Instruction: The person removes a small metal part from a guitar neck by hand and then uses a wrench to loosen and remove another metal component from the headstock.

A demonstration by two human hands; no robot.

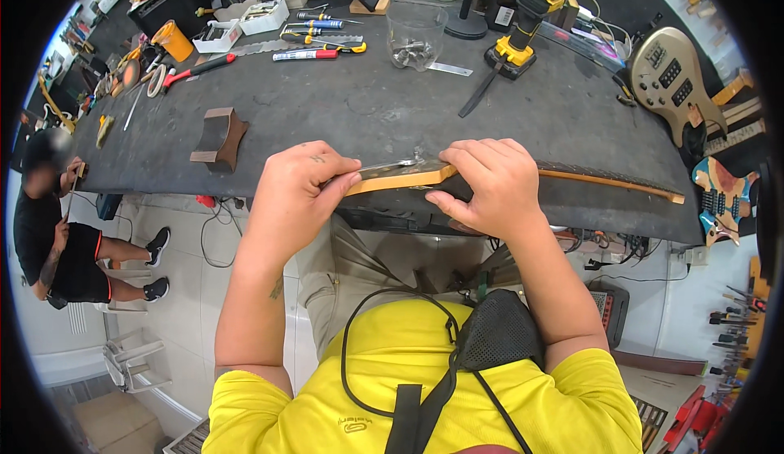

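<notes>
A guitar neck [608, 180] with a dark fretboard and a pale wooden edge lies across the near side of the workbench. My left hand [304, 197] pinches its headstock [396, 181] at the left end between thumb and fingers. Fingers on top and thumb below, my right hand [494, 183] is closed around the neck where it meets the headstock. A slim shiny metal piece [392, 164] runs along the headstock's far side, from beside my left fingertips. Its kind, and whether my left hand also grips it, I cannot tell.
A brown curved block [219, 140] sits left of my hands on the dark workbench [327, 99]. Farther back are a clear cup [414, 42] of metal parts, a yellow cordless drill [523, 25], screwdrivers and a marker [305, 55]. Guitar bodies [674, 78] stand right; a person [61, 217] works left.
</notes>
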